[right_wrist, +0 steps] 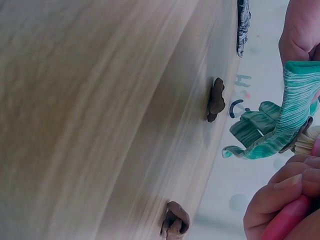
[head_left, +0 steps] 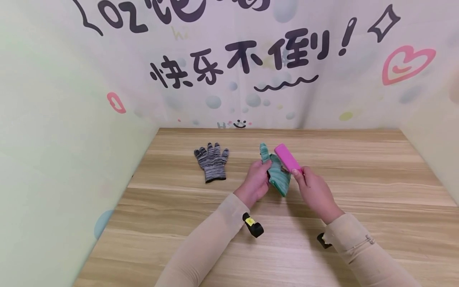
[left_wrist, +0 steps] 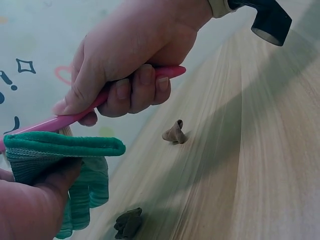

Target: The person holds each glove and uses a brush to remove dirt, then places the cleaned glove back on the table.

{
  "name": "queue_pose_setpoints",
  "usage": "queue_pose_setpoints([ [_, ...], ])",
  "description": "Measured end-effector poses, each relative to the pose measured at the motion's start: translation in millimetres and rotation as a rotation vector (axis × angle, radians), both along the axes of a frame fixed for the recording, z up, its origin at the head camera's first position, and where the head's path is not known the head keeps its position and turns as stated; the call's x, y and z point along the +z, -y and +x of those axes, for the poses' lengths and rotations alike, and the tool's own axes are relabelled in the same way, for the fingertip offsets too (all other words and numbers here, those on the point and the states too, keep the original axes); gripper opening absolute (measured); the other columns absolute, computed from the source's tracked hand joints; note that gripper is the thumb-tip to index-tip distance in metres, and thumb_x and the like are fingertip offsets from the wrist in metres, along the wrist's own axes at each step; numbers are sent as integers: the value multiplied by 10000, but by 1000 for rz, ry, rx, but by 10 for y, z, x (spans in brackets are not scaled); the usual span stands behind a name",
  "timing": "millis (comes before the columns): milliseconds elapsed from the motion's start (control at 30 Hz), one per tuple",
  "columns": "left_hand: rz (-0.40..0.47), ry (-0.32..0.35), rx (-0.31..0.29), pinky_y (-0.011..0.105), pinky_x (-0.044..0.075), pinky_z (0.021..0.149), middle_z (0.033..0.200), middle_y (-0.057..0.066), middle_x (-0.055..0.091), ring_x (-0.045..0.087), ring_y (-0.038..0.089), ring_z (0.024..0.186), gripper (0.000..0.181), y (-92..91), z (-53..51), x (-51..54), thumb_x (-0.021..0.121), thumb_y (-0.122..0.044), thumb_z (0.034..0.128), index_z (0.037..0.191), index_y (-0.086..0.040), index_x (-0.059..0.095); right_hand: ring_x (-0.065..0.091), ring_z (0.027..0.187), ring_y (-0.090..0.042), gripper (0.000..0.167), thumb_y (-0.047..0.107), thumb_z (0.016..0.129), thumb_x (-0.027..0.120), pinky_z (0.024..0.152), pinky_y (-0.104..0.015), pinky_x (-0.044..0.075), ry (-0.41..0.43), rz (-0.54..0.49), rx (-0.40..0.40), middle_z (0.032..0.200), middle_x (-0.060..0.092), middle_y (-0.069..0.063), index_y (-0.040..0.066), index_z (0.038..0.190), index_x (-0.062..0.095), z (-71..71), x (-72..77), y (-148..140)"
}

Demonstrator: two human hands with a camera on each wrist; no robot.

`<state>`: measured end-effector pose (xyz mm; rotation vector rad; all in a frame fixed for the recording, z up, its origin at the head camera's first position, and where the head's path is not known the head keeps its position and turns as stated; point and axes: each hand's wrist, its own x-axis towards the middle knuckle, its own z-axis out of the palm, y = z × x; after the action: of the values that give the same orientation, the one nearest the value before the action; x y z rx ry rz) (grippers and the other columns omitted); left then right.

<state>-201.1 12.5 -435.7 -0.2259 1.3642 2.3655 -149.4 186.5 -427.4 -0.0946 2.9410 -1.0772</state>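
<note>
My left hand (head_left: pixel 256 181) grips a green striped knit glove (head_left: pixel 280 180) above the table, thumb across it. In the left wrist view the glove's green cuff faces the camera and its fingers hang down. My right hand (head_left: pixel 317 193) holds a pink brush (head_left: pixel 287 156) by the handle, fingers wrapped round it. Pale bristles (right_wrist: pixel 304 145) touch or nearly touch the glove, and a dark brown scrap (right_wrist: pixel 296 137) sits between them in the right wrist view.
A grey-and-black knit glove (head_left: pixel 214 162) lies flat on the wooden table (head_left: pixel 172 227), left of the hands. Brown crumpled pieces (left_wrist: pixel 175 133) lie on the tabletop, another brown lump (right_wrist: pixel 216 101) among them. A printed curtain (head_left: pixel 201 107) stands behind the table.
</note>
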Motion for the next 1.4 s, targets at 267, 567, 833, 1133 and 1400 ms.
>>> queue_pose_setpoints([
  [267,4,13,-16,286,587,915,1282,155,666,676,138,1037,345,20,3,1,421,-178,1090,1361,21,497,426,606,-202,590,520,1078,288,516,-305,378,-12,3,1,733,466,-78,-15,1122,533,-2,-19,-31],
  [567,8,24,-10,266,582,907,1283,138,670,677,124,1046,344,33,5,20,425,-187,1090,1368,3,492,424,601,-207,563,501,1083,306,519,-306,382,-5,0,-8,727,455,-78,-14,1134,527,-6,-19,-38],
  [833,7,37,8,241,588,846,1213,100,683,678,102,985,331,38,7,28,447,-183,1083,1357,-4,499,435,618,-208,584,500,1083,296,529,-304,385,3,2,-12,739,469,-80,-26,1180,529,5,-3,-38],
  [1133,18,30,-7,358,535,1052,1317,133,656,660,155,1135,362,63,-8,39,434,-202,1090,1392,-10,489,440,613,-209,594,500,1083,300,516,-300,388,6,-3,-19,743,473,-89,-42,1177,526,-3,-17,-69],
  [1400,12,34,-14,395,504,1096,1320,137,656,644,190,1194,350,72,-15,37,443,-203,1087,1379,-15,490,437,622,-219,595,510,1080,293,519,-299,392,25,-26,-28,762,472,-98,-32,1178,518,-7,-20,-76],
])
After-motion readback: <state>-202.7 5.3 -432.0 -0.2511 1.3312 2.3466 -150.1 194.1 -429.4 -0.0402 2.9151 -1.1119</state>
